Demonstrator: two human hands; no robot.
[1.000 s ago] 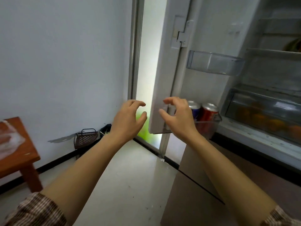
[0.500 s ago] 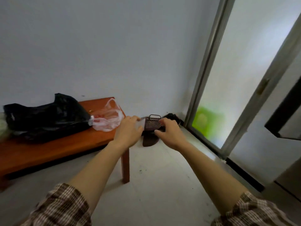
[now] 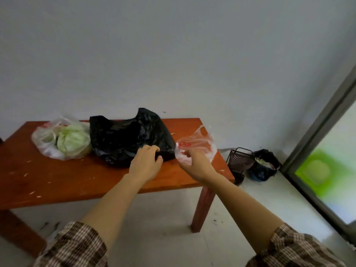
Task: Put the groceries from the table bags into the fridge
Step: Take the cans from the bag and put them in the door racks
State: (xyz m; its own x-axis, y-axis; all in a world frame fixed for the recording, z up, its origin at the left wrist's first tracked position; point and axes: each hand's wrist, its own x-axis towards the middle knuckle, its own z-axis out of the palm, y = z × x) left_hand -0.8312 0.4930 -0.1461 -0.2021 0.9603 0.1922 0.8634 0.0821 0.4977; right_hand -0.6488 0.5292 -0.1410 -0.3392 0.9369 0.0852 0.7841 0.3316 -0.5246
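Whole view: a second ago this was all open fridge door, now it's swung round to the low orange-brown wooden table (image 3: 57, 180) across the middle left, and the fridge is out of frame. So I'd say it's back for another load.
Crumpled black plastic bag (image 3: 123, 139): centre of the frame on the table, mouth sagging open, contents hidden.
Clear plastic bag of pale green cabbage (image 3: 67, 141): left of the black one and touching it, nobody's on it (next trip, I guess).
Small clear plastic bag with red print (image 3: 200, 145): on the table's right end.
Left hand (image 3: 145, 164): was empty in mid-air half a second ago, now its fingers are curled over the black bag's near edge.
Right hand (image 3: 196, 167): also arrived empty, now pinching the small clear bag's lower edge.
Red print (image 3: 184, 145): too blurry to read, and no brands visible.
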